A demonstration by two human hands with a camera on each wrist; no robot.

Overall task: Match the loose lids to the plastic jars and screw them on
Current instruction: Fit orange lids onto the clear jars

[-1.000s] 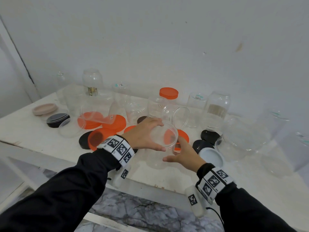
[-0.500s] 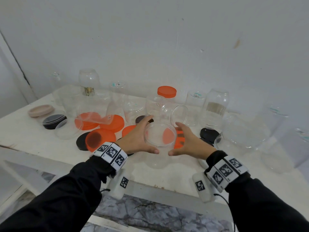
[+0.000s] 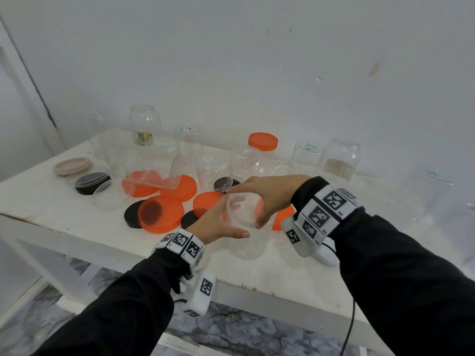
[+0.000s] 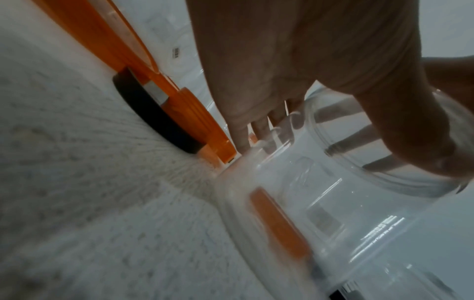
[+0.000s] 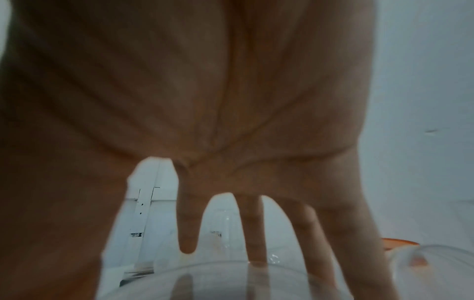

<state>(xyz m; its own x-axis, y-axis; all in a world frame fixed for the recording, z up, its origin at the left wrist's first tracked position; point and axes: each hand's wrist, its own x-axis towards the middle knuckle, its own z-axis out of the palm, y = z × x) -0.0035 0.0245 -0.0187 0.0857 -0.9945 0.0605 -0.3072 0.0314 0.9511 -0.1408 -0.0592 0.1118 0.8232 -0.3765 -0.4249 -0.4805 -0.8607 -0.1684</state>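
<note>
A clear plastic jar [image 3: 248, 242] stands upright near the front edge of the white table [image 3: 64, 222], with a clear lid [image 3: 240, 209] on its mouth. My left hand [image 3: 218, 224] grips the jar's body from the left, thumb in front. My right hand [image 3: 264, 199] reaches over from the right, its fingers and thumb curled round the lid's rim. The left wrist view shows the jar [image 4: 333, 213] close up, with the left fingers [image 4: 241, 134] behind it. In the right wrist view, spread fingers [image 5: 256, 233] come down onto the clear lid [image 5: 218, 284].
Several loose orange lids [image 3: 160, 213] and black lids [image 3: 132, 214] lie just left of and behind the jar. A beige lid [image 3: 72, 165] sits far left. Clear jars [image 3: 145, 119] stand along the wall, one capped in orange [image 3: 262, 141]. Large clear jars [image 3: 385, 201] crowd the right.
My right hand rose from beside the jar and came over the lid from the right. My left hand slid off the top and down onto the jar's left side.
</note>
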